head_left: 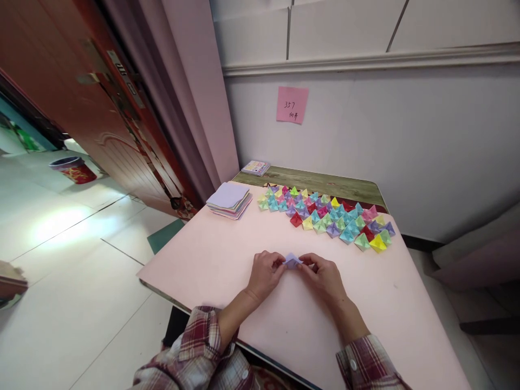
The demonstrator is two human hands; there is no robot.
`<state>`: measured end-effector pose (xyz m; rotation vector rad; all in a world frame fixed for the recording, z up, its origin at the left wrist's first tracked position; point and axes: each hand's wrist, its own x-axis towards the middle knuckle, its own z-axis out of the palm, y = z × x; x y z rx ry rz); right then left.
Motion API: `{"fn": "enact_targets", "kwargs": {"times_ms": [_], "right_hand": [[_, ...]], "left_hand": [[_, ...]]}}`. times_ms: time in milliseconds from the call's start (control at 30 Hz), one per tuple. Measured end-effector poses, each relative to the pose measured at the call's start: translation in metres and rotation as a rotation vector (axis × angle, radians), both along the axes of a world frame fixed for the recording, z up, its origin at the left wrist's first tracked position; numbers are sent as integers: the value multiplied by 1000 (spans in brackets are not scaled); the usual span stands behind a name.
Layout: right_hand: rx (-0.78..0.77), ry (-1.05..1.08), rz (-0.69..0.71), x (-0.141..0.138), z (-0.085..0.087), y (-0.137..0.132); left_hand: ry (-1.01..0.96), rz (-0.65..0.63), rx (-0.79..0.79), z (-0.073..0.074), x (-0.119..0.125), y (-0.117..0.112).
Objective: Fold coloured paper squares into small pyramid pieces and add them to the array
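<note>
fingers of l hand & r hand both pinched on a small lilac paper piece, one side each; can't tell if it's resting on the counter or just above. looks part-folded, prob. not finished. beyond the fingers, mostly to the r, rows of folded paper pieces, mixed colours, apparently done. beyond the fingers to the l, a stack of flat sheets, seemingly unfolded, so that paper's left. farther out, past the stack, a flat packet, contents unclear.
</note>
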<state>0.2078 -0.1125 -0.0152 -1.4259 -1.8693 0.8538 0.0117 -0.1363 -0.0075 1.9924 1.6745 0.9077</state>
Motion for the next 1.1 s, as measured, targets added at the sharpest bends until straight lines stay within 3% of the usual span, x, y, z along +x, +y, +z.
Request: {"fn": "enact_targets", "kwargs": {"times_ms": [133,267,367,567,900,1100], "right_hand": [[-12,-86,-149,-11,-1,-2],[45,-171,-227,-19,-3,-4],[43,-192,-228,-20,-3,-3],[-105,-234,-259,-24,6,5],[-113,-488,-201,-40,17,35],[-128,-435,-203,-46,22,22]], "left_hand": [[-62,88,-29,-2,1,4],[-2,110,14,-3,5,5],[91,60,55,-3,8,3],[205,-13,107,-8,10,1],[34,51,87,-9,4,0],[-44,56,75,-12,0,0]]}}
